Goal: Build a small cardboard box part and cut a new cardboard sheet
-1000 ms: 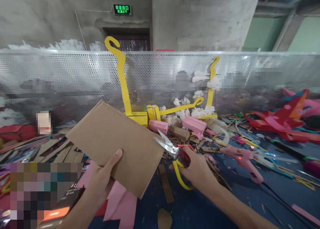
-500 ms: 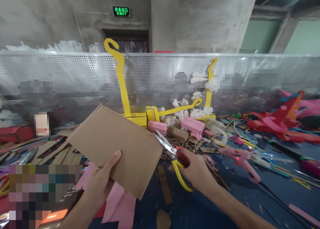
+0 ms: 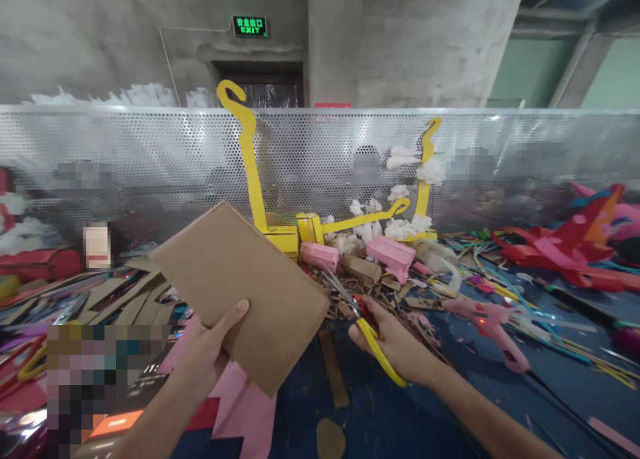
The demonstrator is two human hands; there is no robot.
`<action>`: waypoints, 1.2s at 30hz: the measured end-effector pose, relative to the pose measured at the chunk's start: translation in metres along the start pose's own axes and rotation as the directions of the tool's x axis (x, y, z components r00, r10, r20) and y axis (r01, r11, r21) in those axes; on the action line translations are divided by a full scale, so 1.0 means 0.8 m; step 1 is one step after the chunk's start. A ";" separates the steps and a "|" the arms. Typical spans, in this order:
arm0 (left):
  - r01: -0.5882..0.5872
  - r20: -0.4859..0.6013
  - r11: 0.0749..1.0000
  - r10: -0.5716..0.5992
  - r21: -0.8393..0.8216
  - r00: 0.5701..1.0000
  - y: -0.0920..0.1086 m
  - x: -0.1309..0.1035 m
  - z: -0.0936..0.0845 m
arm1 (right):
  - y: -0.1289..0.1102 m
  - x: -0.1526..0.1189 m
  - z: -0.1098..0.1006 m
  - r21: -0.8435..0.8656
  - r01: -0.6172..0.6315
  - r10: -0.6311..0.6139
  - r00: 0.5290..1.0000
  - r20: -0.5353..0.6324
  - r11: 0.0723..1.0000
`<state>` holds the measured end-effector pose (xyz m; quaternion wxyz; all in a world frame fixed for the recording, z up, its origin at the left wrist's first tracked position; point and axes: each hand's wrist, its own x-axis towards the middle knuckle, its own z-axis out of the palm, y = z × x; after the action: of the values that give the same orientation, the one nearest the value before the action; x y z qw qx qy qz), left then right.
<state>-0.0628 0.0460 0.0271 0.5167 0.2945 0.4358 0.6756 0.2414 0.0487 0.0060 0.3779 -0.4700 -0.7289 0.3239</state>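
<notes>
A flat brown sheet of cardboard [image 3: 240, 279] is held up in front of me, tilted so one corner points upward. My left hand [image 3: 215, 342] grips its lower left edge, thumb on the face toward me and fingers behind, out of sight. On the other side, my right hand [image 3: 390, 335] holds scissors [image 3: 373, 342] with yellow and red handles. Their blades point up and left, close to the cardboard's right corner, and look nearly closed. Below the cardboard lie pink sheets [image 3: 247, 402].
Yellow hook-topped shapes [image 3: 253, 172] stand by a perforated metal screen [image 3: 310, 152]. Pink boxes [image 3: 391, 253] and cardboard scraps lie before them. A pink glue gun [image 3: 493, 325] with a cord rests at right. Red paper pieces [image 3: 565, 235] are farther right; a cardboard strip [image 3: 333, 369] lies in front.
The scissors' blades have come closer together and swung away from the cardboard's edge. The whole view has shifted slightly; my left hand keeps its hold on the cardboard.
</notes>
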 end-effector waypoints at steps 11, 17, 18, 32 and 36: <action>-0.047 -0.003 0.997 0.048 0.055 0.999 0.006 -0.008 0.003 | -0.022 -0.007 -0.004 -0.353 0.138 -0.158 0.987 -0.029 0.925; 0.015 -0.026 0.999 -0.014 0.051 1.000 0.000 -0.004 0.001 | -0.021 -0.007 0.002 -0.374 0.007 -0.006 1.000 0.004 0.927; 0.015 -0.040 0.999 -0.013 0.046 0.999 0.000 -0.002 -0.001 | -0.019 -0.007 0.003 -0.343 -0.006 0.011 1.000 0.013 0.939; -0.049 -0.100 0.999 0.049 -0.002 0.994 0.007 0.003 -0.003 | -0.016 -0.014 0.009 0.102 -0.116 0.093 0.975 0.199 0.988; -0.051 -0.051 0.999 0.051 -0.005 0.997 0.003 0.003 -0.005 | -0.011 -0.014 0.014 0.207 -0.181 0.126 0.960 0.252 0.961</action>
<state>-0.0683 0.0470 0.0274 0.4888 0.2866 0.4392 0.6972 0.2309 0.0341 0.0053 0.3136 -0.4371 -0.6875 0.4877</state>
